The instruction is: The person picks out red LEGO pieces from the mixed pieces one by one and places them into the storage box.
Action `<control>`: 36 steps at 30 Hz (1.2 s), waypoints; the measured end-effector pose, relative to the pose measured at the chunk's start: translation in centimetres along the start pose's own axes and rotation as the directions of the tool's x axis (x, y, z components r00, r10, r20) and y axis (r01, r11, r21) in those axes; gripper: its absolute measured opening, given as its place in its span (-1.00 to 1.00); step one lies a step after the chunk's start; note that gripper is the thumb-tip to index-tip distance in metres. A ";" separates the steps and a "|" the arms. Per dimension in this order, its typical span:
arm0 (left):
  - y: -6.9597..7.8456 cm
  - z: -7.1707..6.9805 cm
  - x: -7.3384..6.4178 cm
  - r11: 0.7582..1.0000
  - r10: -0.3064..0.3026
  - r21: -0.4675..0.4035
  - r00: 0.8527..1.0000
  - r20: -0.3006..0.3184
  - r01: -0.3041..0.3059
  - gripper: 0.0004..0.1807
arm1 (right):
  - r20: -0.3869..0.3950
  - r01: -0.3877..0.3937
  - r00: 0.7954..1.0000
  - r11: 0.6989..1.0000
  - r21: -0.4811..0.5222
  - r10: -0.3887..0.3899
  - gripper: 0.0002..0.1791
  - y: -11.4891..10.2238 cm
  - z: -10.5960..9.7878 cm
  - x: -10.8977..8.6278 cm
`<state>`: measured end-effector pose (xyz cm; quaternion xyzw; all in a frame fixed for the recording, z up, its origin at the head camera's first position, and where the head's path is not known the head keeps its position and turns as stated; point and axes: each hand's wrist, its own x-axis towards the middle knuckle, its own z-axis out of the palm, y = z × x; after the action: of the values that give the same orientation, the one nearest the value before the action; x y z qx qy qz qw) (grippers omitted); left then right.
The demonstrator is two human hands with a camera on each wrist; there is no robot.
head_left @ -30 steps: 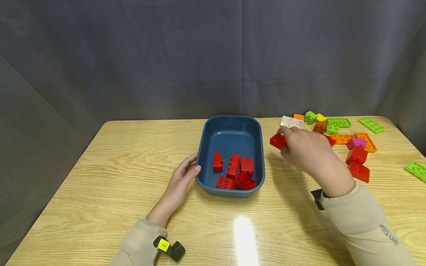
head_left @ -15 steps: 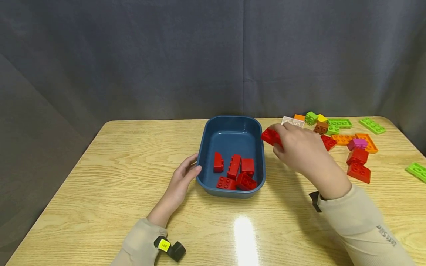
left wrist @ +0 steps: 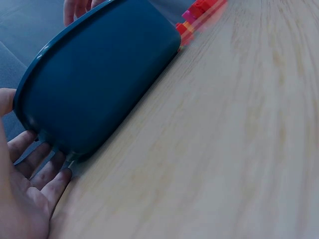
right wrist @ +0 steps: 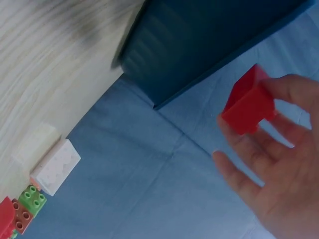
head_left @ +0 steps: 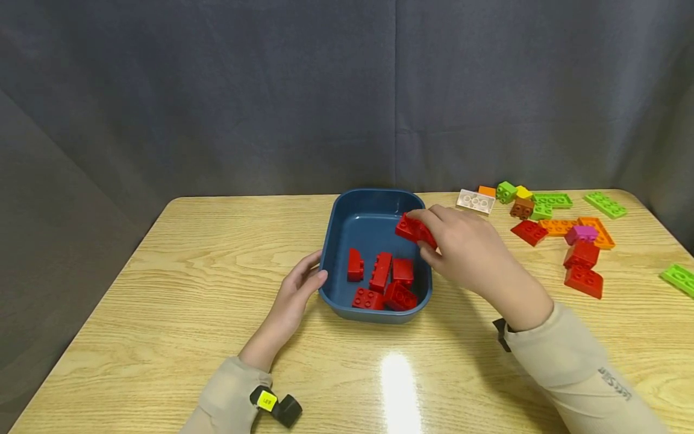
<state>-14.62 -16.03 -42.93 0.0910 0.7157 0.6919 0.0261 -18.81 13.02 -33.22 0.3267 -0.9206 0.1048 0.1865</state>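
Note:
A deep blue plastic bin (head_left: 379,196) stands mid-table, with several red toy building bricks (head_left: 381,272) in its near half. My left hand (head_left: 293,292) holds the bin's left side, thumb at the rim and fingers against the outer wall, as the left wrist view shows. My right hand (head_left: 466,247) pinches a red building brick (head_left: 409,228) between thumb and fingers, over the bin's right side in the head view. In the right wrist view the red brick (right wrist: 249,104) shows its hollow underside and studs, above the level of the bin's rim.
On the right lie several more bricks: a white one (head_left: 475,201), a brown one (head_left: 522,208), a pink one (head_left: 581,234), green plates (head_left: 605,204), orange plates (head_left: 558,227) and red bricks (head_left: 584,281). A grey curtain (head_left: 271,96) hangs behind the wooden table (head_left: 190,271).
My right hand has moved left with the red brick, from beside the bin to over its right side. The left hand and the bin stay in place.

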 end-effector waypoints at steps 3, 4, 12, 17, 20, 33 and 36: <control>0.0 0.0 0.0 1.000 0.001 0.002 1.000 -0.002 -0.001 -0.45 | 0.020 0.030 0.999 0.999 0.021 -0.031 -0.45 -0.5 0.1 0.1; 0.0 0.0 0.0 1.000 0.001 0.004 1.000 -0.002 -0.001 -0.45 | 0.025 0.040 0.999 0.999 0.031 -0.040 -0.45 -0.6 0.1 0.1; -0.1 0.0 0.0 1.000 -0.002 0.006 1.000 -0.001 0.002 -0.45 | 0.016 0.174 0.984 0.984 0.046 -0.175 -0.48 -1.6 1.0 0.3; 0.0 0.0 0.0 1.000 -0.005 -0.001 1.000 -0.002 0.005 -0.45 | 0.054 0.184 0.981 0.982 0.045 -0.186 -0.45 -2.1 1.4 0.3; 0.0 0.0 0.0 1.000 -0.007 -0.004 1.000 -0.001 0.007 -0.45 | 0.069 0.185 0.980 0.982 0.039 -0.187 -0.46 -2.3 1.6 0.3; 0.1 0.1 0.0 1.000 -0.007 0.000 1.000 -0.006 0.007 -0.44 | 0.040 0.254 0.966 0.967 0.026 -0.255 -0.53 -2.8 2.9 0.0; 0.0 0.0 0.0 1.000 -0.005 -0.001 1.000 -0.005 0.005 -0.44 | 0.051 0.260 0.964 0.965 0.028 -0.261 -0.54 -2.9 3.0 0.1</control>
<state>-14.59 -16.00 -42.89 0.0873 0.7158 0.6923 0.0261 -17.80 9.80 -35.72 0.4496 -0.8732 0.0800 0.1704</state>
